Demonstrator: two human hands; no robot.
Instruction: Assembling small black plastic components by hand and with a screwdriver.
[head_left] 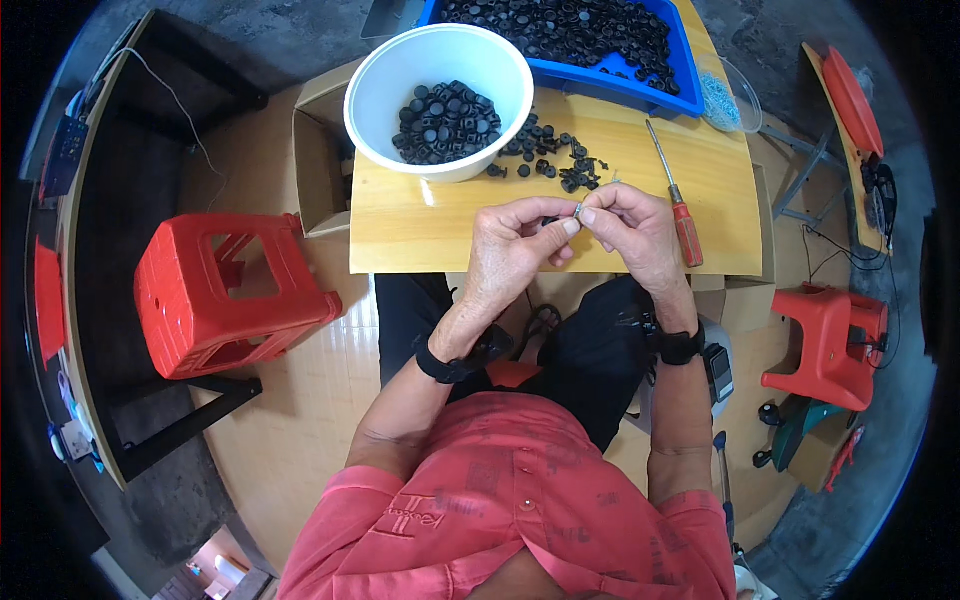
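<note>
Near the front edge of the wooden table (420, 230), my two hands meet fingertip to fingertip. My left hand (515, 235) is closed, pinching a small black plastic part (549, 220), mostly hidden by the fingers. With thumb and forefinger pressed together, my right hand (635, 230) holds a tiny metallic piece (578, 210) against that part; its exact kind is too small to make out. Just beyond my fingers lie loose small black plastic parts (575, 178). To the right of my right hand rests a screwdriver (685, 225) with a red handle.
A white bowl (375, 95) of black parts stands at the table's left. Behind it, a blue tray (690, 70) holds many more, beside a clear container (745, 100) of small light-blue pieces. Red stools (180, 300) flank me; an open cardboard box (315, 150) sits left of the table.
</note>
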